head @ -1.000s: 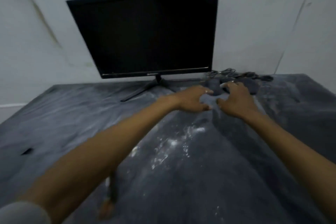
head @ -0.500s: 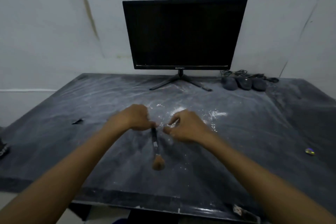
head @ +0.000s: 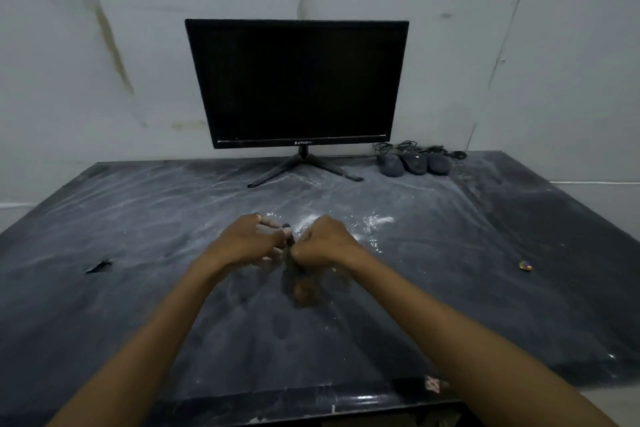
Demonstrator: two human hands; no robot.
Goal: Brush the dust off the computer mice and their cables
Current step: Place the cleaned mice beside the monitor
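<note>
Dark table [head: 138,288], streaked and dusted with white powder, filling the lower scene from the near edge to the far wall. Black monitor [head: 296,83], screen dark, standing upright on a splayed stand at the far centre of the table, against the stained wall [head: 86,62]. Three dark computer mice [head: 414,163] side by side at the far right, just right of the monitor stand, touching or nearly so. Their cables [head: 408,146] lie bundled just behind them, against the wall.

Both forearms reach in from the near edge and meet at the table's centre. Left hand [head: 247,241]: fingers curled, tips at the dark handle of the brush [head: 301,282]. Right hand [head: 323,243]: fingers clenched round the same handle, just right of the left hand and touching it. The brush hangs between the hands with its brown, blurred bristle head pointing toward the near edge. It is well apart from the mice.

Small dark scrap [head: 99,266] at left. Small multicoloured object [head: 525,265] at right. Patterned fragment [head: 433,384] at the near edge.
</note>
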